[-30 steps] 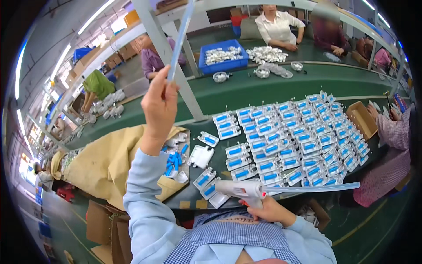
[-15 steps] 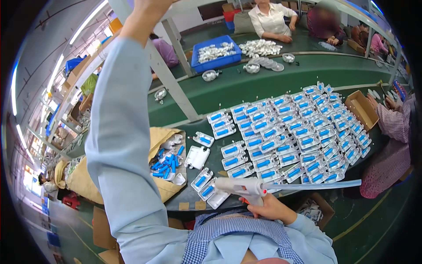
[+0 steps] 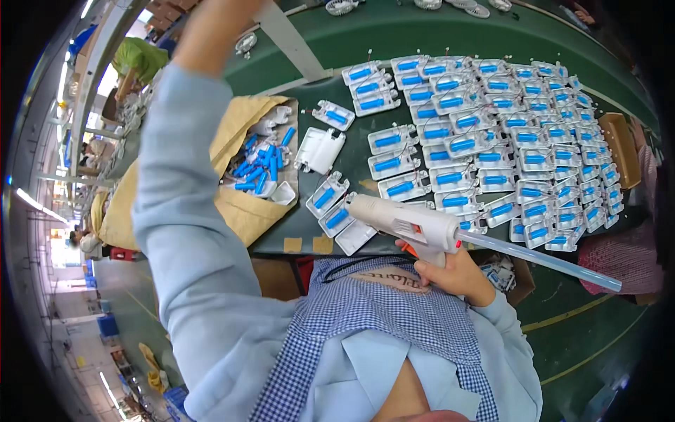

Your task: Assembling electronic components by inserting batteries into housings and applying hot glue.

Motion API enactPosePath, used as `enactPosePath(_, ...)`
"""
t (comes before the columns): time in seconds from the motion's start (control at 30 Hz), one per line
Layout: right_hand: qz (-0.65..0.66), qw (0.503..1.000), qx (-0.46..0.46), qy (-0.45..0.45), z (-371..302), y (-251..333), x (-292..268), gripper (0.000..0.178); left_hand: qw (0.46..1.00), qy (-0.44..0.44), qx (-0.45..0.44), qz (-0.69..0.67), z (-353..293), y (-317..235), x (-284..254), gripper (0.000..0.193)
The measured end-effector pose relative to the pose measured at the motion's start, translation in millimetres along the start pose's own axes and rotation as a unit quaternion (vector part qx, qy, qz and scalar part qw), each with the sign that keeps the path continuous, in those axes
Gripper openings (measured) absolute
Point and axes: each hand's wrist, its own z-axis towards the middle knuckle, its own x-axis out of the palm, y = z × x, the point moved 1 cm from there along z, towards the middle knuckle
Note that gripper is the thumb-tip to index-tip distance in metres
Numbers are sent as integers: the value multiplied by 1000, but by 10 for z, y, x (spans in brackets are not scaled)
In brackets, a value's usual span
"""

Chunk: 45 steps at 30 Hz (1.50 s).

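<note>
My right hand [image 3: 457,273] is wrapped round the handle of a white glue gun [image 3: 408,218], a finger near its orange trigger. A long clear glue stick [image 3: 541,259] sticks out of its back end to the right. The nozzle sits beside white plastic cases with blue cylindrical batteries [image 3: 336,219] near the table's front edge. My left arm is raised high; my left hand [image 3: 221,28] is smeared by motion at the top edge, its fingers cut off. A white case lying closed side up [image 3: 320,150] and a single open case [image 3: 332,115] lie left of the rows.
Rows of battery-filled white cases [image 3: 485,144] cover the table's right part. A tan sack [image 3: 246,214] with loose blue batteries [image 3: 264,165] lies at left. A cardboard box [image 3: 619,151] and another person's sleeve are at far right. A white metal post [image 3: 292,42] stands behind.
The view has tilted downward, so the table's far side has mostly left the picture. My left hand stays raised and now blurs. The glue gun remains in my right hand, its glue stick slanting lower rightward.
</note>
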Motion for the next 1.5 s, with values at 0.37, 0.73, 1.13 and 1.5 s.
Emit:
enactPosePath(0.37,-153,988,-22,8,-43,-86,-5,65,778,496,-381,67,-2474,-143,173,39)
enactPosePath(0.73,-114,993,1,-38,-13,-30,26,52,781,303,-506,-208,-2727,16,243,25)
enactPosePath(1.13,-142,989,25,-27,-7,-89,-13,54,805,394,-387,-216,-2154,-233,391,21)
enactPosePath(1.5,-139,988,53,-34,-65,-115,-38,56,834,439,-303,-140,-2107,-730,904,22)
